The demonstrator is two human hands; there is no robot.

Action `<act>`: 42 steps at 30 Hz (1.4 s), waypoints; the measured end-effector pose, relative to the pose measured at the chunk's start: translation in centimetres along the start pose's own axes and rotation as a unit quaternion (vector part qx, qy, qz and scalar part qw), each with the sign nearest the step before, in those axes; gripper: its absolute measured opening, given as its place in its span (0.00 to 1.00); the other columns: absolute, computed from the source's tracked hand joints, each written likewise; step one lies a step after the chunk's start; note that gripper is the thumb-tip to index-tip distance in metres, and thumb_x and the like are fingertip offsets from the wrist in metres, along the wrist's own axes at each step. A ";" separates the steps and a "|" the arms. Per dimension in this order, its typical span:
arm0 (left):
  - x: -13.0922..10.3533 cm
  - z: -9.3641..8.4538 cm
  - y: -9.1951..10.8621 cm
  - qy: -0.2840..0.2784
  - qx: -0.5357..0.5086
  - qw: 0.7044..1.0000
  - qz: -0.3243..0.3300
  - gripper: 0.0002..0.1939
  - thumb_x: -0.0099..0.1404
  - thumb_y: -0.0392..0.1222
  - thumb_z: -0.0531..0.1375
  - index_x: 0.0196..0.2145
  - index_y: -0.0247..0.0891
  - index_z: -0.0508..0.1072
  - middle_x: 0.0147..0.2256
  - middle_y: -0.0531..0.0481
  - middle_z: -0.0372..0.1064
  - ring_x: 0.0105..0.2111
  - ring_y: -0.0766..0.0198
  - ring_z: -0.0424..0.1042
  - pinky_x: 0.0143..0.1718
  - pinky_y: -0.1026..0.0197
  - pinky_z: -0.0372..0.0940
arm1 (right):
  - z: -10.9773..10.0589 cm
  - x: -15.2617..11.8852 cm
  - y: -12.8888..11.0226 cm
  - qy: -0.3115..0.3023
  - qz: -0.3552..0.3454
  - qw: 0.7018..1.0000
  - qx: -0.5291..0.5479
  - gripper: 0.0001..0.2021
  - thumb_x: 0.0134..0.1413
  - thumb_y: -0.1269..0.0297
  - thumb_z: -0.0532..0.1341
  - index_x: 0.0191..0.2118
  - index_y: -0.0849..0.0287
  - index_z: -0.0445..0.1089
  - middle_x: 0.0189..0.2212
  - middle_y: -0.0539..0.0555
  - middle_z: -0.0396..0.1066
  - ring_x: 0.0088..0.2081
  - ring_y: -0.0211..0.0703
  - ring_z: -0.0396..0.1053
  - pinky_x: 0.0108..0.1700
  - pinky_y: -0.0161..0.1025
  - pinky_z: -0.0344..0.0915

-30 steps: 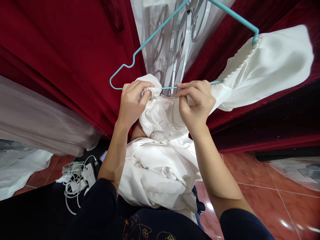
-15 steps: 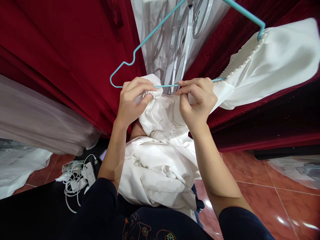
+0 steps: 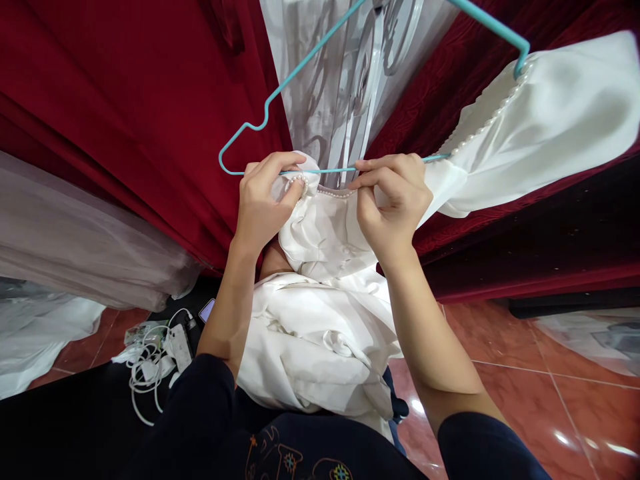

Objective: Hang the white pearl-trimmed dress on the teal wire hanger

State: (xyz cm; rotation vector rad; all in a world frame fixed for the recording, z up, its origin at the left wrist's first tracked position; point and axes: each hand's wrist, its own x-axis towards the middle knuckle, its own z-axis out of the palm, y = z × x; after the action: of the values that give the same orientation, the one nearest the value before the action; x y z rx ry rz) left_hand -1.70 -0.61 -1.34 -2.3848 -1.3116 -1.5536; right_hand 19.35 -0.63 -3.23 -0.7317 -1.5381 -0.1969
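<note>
A white satin dress [image 3: 320, 333] with pearl-beaded edges lies over my lap and rises toward a light-blue hanger [image 3: 300, 65]. My left hand [image 3: 265, 197] has its fingers over the hanger's bottom bar and its thumb on the beaded edge of the dress. Closer to the centre, my right hand [image 3: 395, 200] pinches the same bar between thumb and fingers, in front of the dress. On the right, a white sleeve [image 3: 565, 127] hangs from the hanger's shoulder hook by its pearl edge. The hanger's left hook carries no fabric.
Dark red curtains [image 3: 125, 100] fill both sides, with white sheer fabric [image 3: 310, 80] between them. At lower left, a black surface [image 3: 75, 420] holds tangled white cables [image 3: 145, 373], a power strip [image 3: 177, 347] and a phone [image 3: 207, 310]. Red floor tiles [image 3: 525, 393] show at right.
The dress edge at my left hand has shifted slightly down and left, and more of its pearls show by the thumb. Both hands stay on the bar, nearly in place.
</note>
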 end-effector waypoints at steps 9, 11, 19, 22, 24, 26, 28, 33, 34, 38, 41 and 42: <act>0.3 -0.1 -0.5 0.018 0.031 0.999 -0.009 0.08 0.74 0.37 0.59 0.44 0.46 0.78 0.43 0.50 0.77 0.47 0.53 0.76 0.58 0.46 0.65 | -2.1 2.5 0.3 0.028 -0.006 0.999 -0.014 0.05 0.69 0.66 0.61 0.44 0.52 0.75 0.43 0.54 0.74 0.50 0.48 0.73 0.54 0.50 0.69; 0.4 -0.2 -0.6 0.022 0.031 0.999 0.001 0.10 0.73 0.35 0.59 0.45 0.47 0.79 0.43 0.50 0.77 0.46 0.54 0.76 0.57 0.46 0.65 | -3.2 3.6 2.0 0.115 -0.042 0.989 -0.086 0.09 0.66 0.59 0.66 0.48 0.54 0.75 0.43 0.56 0.72 0.50 0.49 0.70 0.53 0.50 0.67; 0.8 -0.9 -1.4 0.036 0.025 0.999 0.031 0.11 0.73 0.33 0.60 0.44 0.48 0.80 0.41 0.53 0.77 0.43 0.56 0.76 0.57 0.47 0.64 | -7.9 7.5 7.2 0.069 0.045 0.982 -0.172 0.06 0.50 0.77 0.70 0.36 0.63 0.81 0.34 0.51 0.77 0.38 0.42 0.76 0.38 0.39 0.64; 1.1 -1.5 -1.6 0.023 0.026 0.999 0.030 0.12 0.72 0.33 0.60 0.43 0.49 0.81 0.40 0.53 0.76 0.43 0.55 0.75 0.57 0.47 0.64 | -8.9 8.7 7.5 0.083 0.134 0.984 -0.078 0.04 0.52 0.78 0.68 0.32 0.64 0.80 0.30 0.52 0.78 0.33 0.39 0.77 0.35 0.36 0.66; 1.2 -1.7 -1.7 0.019 0.032 0.999 0.034 0.12 0.72 0.34 0.60 0.43 0.49 0.81 0.40 0.52 0.76 0.43 0.55 0.75 0.56 0.46 0.64 | -9.5 9.1 8.2 0.126 0.194 0.971 -0.053 0.05 0.50 0.80 0.68 0.28 0.65 0.77 0.25 0.52 0.76 0.29 0.38 0.75 0.31 0.35 0.66; 1.3 -1.8 -2.0 0.021 0.034 0.998 0.042 0.11 0.73 0.36 0.59 0.43 0.48 0.81 0.39 0.52 0.75 0.42 0.55 0.74 0.55 0.46 0.64 | -10.1 9.0 8.9 0.163 0.245 0.953 -0.074 0.08 0.46 0.86 0.67 0.26 0.67 0.77 0.22 0.52 0.73 0.23 0.36 0.71 0.24 0.33 0.62; 1.4 -1.7 -2.4 0.018 0.039 0.998 0.043 0.10 0.75 0.39 0.59 0.44 0.47 0.81 0.39 0.50 0.75 0.42 0.54 0.74 0.54 0.45 0.64 | -10.8 8.3 9.0 0.144 0.296 0.936 -0.123 0.10 0.46 0.88 0.66 0.26 0.68 0.78 0.20 0.53 0.73 0.19 0.35 0.68 0.20 0.31 0.59; 1.6 -1.9 -3.2 0.000 0.046 0.997 0.066 0.06 0.77 0.43 0.61 0.45 0.46 0.79 0.39 0.51 0.74 0.41 0.57 0.72 0.52 0.44 0.64 | -12.7 6.7 7.7 0.023 0.426 0.883 -0.197 0.12 0.43 0.88 0.71 0.29 0.65 0.82 0.21 0.55 0.75 0.16 0.35 0.68 0.20 0.31 0.66; 1.6 -1.9 -3.1 0.001 0.043 0.997 0.068 0.06 0.77 0.42 0.61 0.45 0.46 0.80 0.39 0.51 0.74 0.41 0.57 0.72 0.52 0.44 0.64 | -13.0 6.7 7.6 0.014 0.448 0.869 -0.209 0.11 0.40 0.88 0.73 0.29 0.65 0.82 0.20 0.55 0.74 0.15 0.36 0.68 0.21 0.32 0.67; 1.2 -2.1 -1.9 0.010 0.023 0.999 0.038 0.10 0.75 0.37 0.59 0.44 0.47 0.81 0.39 0.50 0.73 0.42 0.55 0.73 0.54 0.45 0.64 | -13.2 7.3 7.6 -0.005 0.535 0.787 -0.307 0.15 0.30 0.91 0.73 0.23 0.65 0.80 0.15 0.55 0.69 0.15 0.38 0.65 0.21 0.38 0.62; 1.1 -2.0 -1.7 0.001 0.010 1.000 0.029 0.10 0.75 0.37 0.60 0.44 0.47 0.81 0.39 0.49 0.73 0.43 0.54 0.73 0.57 0.44 0.64 | -12.9 7.5 6.7 -0.020 0.497 0.785 -0.370 0.17 0.31 0.90 0.74 0.28 0.63 0.83 0.15 0.54 0.69 0.15 0.32 0.58 0.22 0.39 0.56; 1.1 -1.9 -1.8 -0.003 0.010 1.000 0.025 0.09 0.74 0.38 0.60 0.44 0.47 0.81 0.39 0.49 0.72 0.44 0.53 0.73 0.57 0.44 0.64 | -12.9 7.3 6.2 -0.017 0.470 0.798 -0.376 0.17 0.32 0.89 0.74 0.29 0.62 0.84 0.16 0.54 0.70 0.16 0.31 0.57 0.22 0.38 0.55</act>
State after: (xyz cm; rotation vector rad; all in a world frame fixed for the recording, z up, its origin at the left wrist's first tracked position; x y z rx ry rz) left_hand -4.11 0.42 -0.24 -2.3933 -1.2518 -1.5143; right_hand 33.97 -0.42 3.43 -2.0556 -0.9195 -0.0285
